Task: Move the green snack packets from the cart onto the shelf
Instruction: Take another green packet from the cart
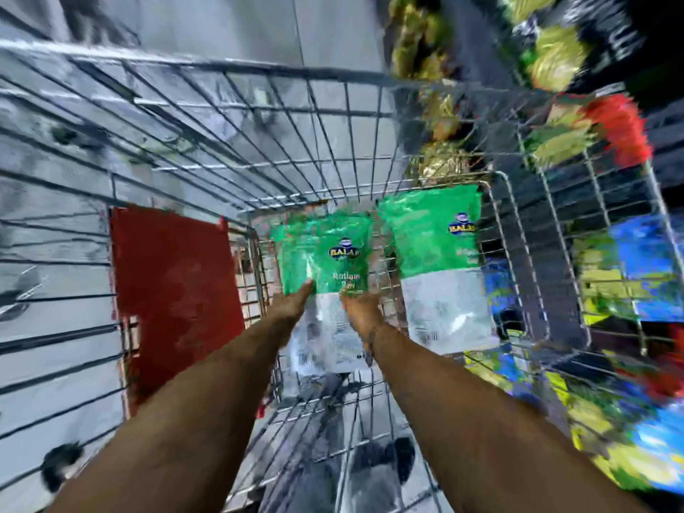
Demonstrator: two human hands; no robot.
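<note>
Both hands — left [294, 303], right [361, 309] — grip one green packet [325, 253] inside the cart [533, 231]; another packet [436, 249] lies just right of the fingers.

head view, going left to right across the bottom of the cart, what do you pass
flat red panel → left hand → green and clear snack packet under both hands → right hand → second green and clear snack packet → wire cart's right wall → blurred blue and yellow packs
</note>
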